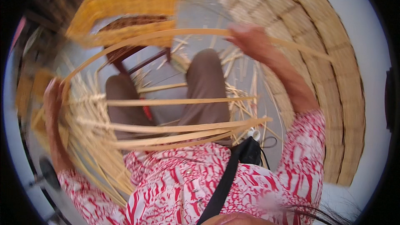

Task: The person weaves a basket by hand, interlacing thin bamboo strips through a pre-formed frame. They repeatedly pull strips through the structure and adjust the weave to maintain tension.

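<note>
A long, flat, pale bamboo strip point(148, 37) arches across the view in front of my knees. My right hand point(250, 41) is closed round it at the upper middle, and the strip's free end runs on past that hand to the right. At the far left my left hand point(53, 96) is closed at the strip's other end; its fingers are somewhat blurred. Several more bamboo strips point(179, 101) lie across my thighs, roughly side by side. Their left ends reach a large loose bundle of strips point(98, 154) beside my left leg.
A yellow woven basket point(125, 0) rests on a dark wooden stool point(121, 56) ahead of me. Cut scraps point(239, 104) litter the grey floor. Woven mats point(308, 54) stand along the right side by a pale wall. A black bag point(248, 150) with a strap hangs at my right hip.
</note>
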`<state>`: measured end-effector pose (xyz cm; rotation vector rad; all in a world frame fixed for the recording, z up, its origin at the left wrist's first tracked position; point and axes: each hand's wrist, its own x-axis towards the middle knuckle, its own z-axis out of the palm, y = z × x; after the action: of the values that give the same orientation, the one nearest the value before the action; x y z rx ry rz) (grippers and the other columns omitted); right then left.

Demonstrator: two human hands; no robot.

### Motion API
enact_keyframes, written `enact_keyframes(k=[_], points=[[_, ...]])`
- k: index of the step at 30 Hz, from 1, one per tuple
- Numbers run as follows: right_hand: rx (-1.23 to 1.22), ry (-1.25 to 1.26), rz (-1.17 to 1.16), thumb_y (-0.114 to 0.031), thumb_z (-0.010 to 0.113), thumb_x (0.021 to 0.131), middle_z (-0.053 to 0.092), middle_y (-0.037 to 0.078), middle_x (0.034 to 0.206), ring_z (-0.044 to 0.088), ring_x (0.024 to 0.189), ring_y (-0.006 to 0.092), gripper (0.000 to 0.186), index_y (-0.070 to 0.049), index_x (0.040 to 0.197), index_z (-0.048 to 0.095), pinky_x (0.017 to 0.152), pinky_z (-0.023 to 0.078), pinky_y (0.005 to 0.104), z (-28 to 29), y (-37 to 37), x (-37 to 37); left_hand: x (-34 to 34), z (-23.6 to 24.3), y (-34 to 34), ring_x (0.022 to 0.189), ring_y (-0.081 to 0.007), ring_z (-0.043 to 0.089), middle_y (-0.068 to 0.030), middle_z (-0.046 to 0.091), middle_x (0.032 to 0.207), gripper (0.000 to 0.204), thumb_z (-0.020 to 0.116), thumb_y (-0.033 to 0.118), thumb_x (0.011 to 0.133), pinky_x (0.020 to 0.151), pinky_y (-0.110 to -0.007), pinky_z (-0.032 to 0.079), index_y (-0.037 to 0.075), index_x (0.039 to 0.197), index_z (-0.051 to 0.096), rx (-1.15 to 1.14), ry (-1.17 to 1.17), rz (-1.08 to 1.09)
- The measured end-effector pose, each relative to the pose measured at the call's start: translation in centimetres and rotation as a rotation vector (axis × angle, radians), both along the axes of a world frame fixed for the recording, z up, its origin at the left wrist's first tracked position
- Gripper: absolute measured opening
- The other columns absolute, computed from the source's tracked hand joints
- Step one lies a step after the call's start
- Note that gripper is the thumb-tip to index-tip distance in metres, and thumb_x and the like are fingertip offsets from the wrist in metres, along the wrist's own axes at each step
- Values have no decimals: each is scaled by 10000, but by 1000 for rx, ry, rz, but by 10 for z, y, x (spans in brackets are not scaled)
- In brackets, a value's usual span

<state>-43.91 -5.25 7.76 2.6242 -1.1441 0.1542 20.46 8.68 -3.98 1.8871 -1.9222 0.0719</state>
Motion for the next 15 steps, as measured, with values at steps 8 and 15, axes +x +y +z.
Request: enact_keyframes(k=[8, 15], points=[[-206, -57, 214, -349, 724, 833, 624, 51, 770, 659, 769, 254, 264, -118, 886, 608, 678, 503, 405, -32, -28, 39, 64, -51, 4, 669, -365, 463, -192, 513, 744, 266, 541, 190, 1038, 621, -410, 423, -18, 878, 499, 55, 69, 26], [-101, -74, 138, -291, 687, 864, 666, 94, 793, 681, 832, 303, 199, -104, 873, 621, 725, 519, 440, -37, -22, 21, 46, -41, 1, 655, -366, 452, -188, 490, 761, 230, 525, 182, 1045, 601, -404, 412, 5, 908, 471, 93, -29, -41]])
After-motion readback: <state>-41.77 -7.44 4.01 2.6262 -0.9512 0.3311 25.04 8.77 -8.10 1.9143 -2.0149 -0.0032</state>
